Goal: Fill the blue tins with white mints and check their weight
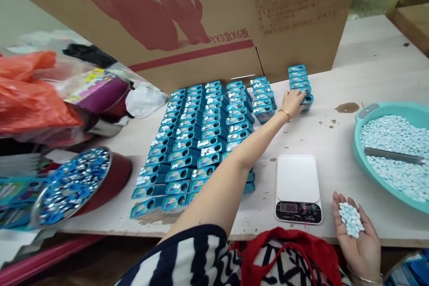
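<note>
My left hand (293,102) stretches forward, its fingers closed on a small blue candy box (307,100) at the front of a short row of the same boxes (298,73). That box has a round dark hole in its top. Beside my right hip, my right hand (363,248) lies palm up and cupped around a heap of pale blue tablets (350,220). A white digital scale (297,178) with a lit display sits between my hands, nothing on its plate. More blue boxes (208,132) stand in several rows, many with white tablets on their tops.
A turquoise basin (360,147) of tablets, with a metal strip (393,155) in it, stands at right. At left is a dark red bowl (117,174) of shiny blue caps, near orange plastic bags (30,94). A large cardboard carton (221,4) walls the back.
</note>
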`<state>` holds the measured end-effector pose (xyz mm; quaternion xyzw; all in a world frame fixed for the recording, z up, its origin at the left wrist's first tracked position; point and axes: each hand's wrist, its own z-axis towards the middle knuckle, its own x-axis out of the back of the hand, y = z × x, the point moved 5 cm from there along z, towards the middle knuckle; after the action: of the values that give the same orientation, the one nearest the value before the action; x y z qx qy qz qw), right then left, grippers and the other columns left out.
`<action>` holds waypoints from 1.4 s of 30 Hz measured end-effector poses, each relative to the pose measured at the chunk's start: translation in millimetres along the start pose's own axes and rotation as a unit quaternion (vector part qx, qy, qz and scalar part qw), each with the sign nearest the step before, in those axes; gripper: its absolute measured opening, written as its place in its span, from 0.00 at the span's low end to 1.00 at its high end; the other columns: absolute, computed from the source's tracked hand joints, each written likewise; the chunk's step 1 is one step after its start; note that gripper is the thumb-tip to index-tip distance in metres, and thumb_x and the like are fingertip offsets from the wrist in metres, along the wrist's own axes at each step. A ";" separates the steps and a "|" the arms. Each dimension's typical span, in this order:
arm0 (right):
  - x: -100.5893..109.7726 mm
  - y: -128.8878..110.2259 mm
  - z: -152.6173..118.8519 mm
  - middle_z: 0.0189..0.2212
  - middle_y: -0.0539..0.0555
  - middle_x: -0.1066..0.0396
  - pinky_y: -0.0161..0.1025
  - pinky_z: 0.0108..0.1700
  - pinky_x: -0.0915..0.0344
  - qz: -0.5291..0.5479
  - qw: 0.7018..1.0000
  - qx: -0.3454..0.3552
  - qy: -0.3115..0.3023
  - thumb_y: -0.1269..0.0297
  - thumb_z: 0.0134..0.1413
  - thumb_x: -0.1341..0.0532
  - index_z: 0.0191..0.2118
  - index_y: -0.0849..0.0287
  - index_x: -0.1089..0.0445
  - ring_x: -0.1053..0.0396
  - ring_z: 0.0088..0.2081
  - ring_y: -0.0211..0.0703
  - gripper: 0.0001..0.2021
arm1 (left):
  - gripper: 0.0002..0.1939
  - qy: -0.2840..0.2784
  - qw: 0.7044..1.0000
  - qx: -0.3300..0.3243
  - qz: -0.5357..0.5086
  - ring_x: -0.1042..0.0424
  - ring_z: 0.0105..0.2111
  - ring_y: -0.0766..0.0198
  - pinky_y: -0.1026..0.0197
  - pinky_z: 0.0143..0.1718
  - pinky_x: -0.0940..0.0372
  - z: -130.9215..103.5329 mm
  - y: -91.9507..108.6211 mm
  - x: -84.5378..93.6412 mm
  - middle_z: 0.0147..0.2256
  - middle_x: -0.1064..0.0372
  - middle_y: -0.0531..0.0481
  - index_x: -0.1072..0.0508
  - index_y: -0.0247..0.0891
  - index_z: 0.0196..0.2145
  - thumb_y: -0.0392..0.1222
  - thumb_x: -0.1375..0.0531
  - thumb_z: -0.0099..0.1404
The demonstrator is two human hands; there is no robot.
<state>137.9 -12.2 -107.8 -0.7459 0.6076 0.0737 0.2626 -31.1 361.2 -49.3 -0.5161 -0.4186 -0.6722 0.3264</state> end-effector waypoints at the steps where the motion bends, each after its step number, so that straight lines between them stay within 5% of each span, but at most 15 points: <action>1: -0.5 -0.4 2.0 0.52 0.61 0.26 0.48 0.52 0.26 0.000 1.000 0.001 0.001 0.69 0.54 0.41 0.47 0.61 0.28 0.29 0.56 0.51 0.15 | 0.22 0.006 1.000 0.004 0.006 0.38 0.55 0.47 0.48 0.53 0.47 2.5 -1.8 -1.6 0.55 0.35 0.37 0.34 0.36 0.57 0.41 0.41 0.66; 5: -1.9 1.5 8.9 0.52 0.61 0.26 0.49 0.54 0.27 -0.030 0.999 0.006 -0.027 0.69 0.54 0.41 0.48 0.61 0.28 0.29 0.56 0.52 0.15 | 0.25 0.071 0.997 -0.004 0.012 0.41 0.57 0.46 0.47 0.54 0.48 -7.3 -7.3 16.3 0.60 0.41 0.35 0.37 0.37 0.59 0.43 0.40 0.66; 10: -0.7 7.5 11.7 0.53 0.60 0.27 0.49 0.55 0.28 -0.052 0.997 0.001 -0.060 0.68 0.54 0.40 0.48 0.59 0.28 0.30 0.57 0.52 0.15 | 0.17 0.090 0.995 0.030 0.040 0.39 0.54 0.46 0.46 0.54 0.46 -54.1 -36.1 51.8 0.54 0.36 0.37 0.31 0.37 0.50 0.48 0.40 0.67; 14: -7.8 13.1 5.6 0.51 0.60 0.26 0.49 0.53 0.26 -0.051 0.997 -0.017 -0.056 0.69 0.54 0.40 0.46 0.60 0.28 0.29 0.56 0.52 0.13 | 0.15 0.040 0.989 0.079 0.115 0.40 0.55 0.41 0.41 0.55 0.46 -94.8 -65.8 50.3 0.53 0.36 0.34 0.28 0.34 0.43 0.45 0.36 0.62; 17: -15.6 16.3 -4.8 0.50 0.61 0.25 0.48 0.51 0.25 -0.042 0.998 -0.024 -0.049 0.69 0.54 0.40 0.44 0.62 0.27 0.29 0.56 0.52 0.12 | 0.06 0.010 0.988 0.062 0.138 0.45 0.61 0.43 0.38 0.60 0.50 -110.2 -68.4 42.4 0.59 0.40 0.36 0.26 0.35 0.40 0.38 0.42 0.67; 21: -17.2 16.1 -17.7 0.47 0.61 0.24 0.47 0.50 0.25 -0.028 0.999 -0.016 -0.043 0.69 0.53 0.39 0.41 0.63 0.26 0.29 0.55 0.54 0.10 | 0.10 -0.019 0.990 -0.005 0.138 0.38 0.55 0.47 0.41 0.59 0.46 -130.0 -29.9 50.6 0.54 0.35 0.37 0.26 0.34 0.41 0.35 0.48 0.70; 25: -10.5 15.0 -22.7 0.45 0.61 0.23 0.45 0.52 0.26 -0.022 0.999 -0.006 -0.049 0.69 0.54 0.39 0.39 0.64 0.26 0.29 0.56 0.52 0.08 | 0.12 -0.053 0.986 -0.101 0.125 0.31 0.39 0.55 0.54 0.37 0.39 -171.1 45.1 70.8 0.42 0.31 0.39 0.26 0.36 0.42 0.37 0.49 0.71; 29: -4.3 17.2 -25.8 0.45 0.61 0.23 0.46 0.54 0.27 -0.026 0.997 -0.010 -0.070 0.68 0.55 0.39 0.40 0.65 0.26 0.29 0.56 0.52 0.09 | 0.12 -0.125 0.967 -0.188 0.121 0.30 0.37 0.57 0.58 0.32 0.41 -209.2 110.6 68.3 0.40 0.31 0.42 0.26 0.37 0.41 0.35 0.50 0.71; 33: 0.4 16.1 -29.3 0.45 0.63 0.23 0.47 0.54 0.27 -0.025 0.996 -0.011 -0.090 0.67 0.55 0.40 0.40 0.65 0.26 0.29 0.55 0.52 0.09 | 0.12 -0.184 0.958 -0.185 0.123 0.29 0.39 0.57 0.58 0.34 0.40 -218.7 126.8 58.4 0.43 0.30 0.42 0.28 0.37 0.43 0.36 0.50 0.72; 38: 4.2 17.8 -30.5 0.43 0.61 0.22 0.46 0.52 0.26 -0.031 0.995 -0.017 -0.097 0.67 0.58 0.43 0.40 0.64 0.26 0.27 0.53 0.50 0.10 | 0.15 -0.089 0.971 -0.211 0.070 0.32 0.44 0.54 0.55 0.39 0.38 -242.1 138.9 72.3 0.48 0.32 0.41 0.31 0.35 0.48 0.47 0.43 0.70; 42: 5.2 32.2 -35.0 0.41 0.57 0.21 0.46 0.52 0.27 -0.062 0.990 -0.064 -0.110 0.65 0.61 0.45 0.42 0.60 0.26 0.23 0.47 0.44 0.12 | 0.12 -0.075 0.942 -0.326 -0.030 0.31 0.37 0.62 0.59 0.35 0.37 -295.4 180.4 46.7 0.42 0.31 0.44 0.31 0.37 0.49 0.42 0.50 0.74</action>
<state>101.5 -37.5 -90.0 -0.7848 0.5215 0.1779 0.2837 -10.1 16.4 2.2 -0.6305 -0.2147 -0.7407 0.0872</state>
